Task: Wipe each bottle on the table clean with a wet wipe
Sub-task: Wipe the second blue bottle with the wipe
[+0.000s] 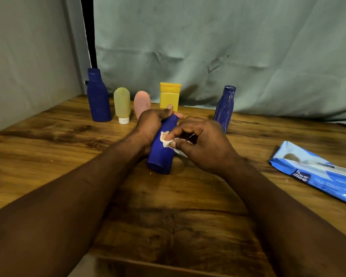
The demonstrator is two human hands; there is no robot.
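Your left hand (152,124) is gripping a tilted blue bottle (161,156) at mid-table (48,136). Your right hand (200,144) is pinching a wipe (165,139) against it. Five bottles (169,96) are standing far; a wipes pack (316,172) is lying right.

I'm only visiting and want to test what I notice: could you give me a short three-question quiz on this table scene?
1. True or false: the left hand holds the tilted blue bottle while the right hand presses a wet wipe on it.
2. Where does the pack of wipes lie? A. on the table, to the person's right. B. behind the row of bottles. C. under the left arm.
3. How many containers stand in the back row?
Key: 1 true; 2 A; 3 five: tall blue bottle, green tube, pink tube, yellow tube, scratched blue bottle.
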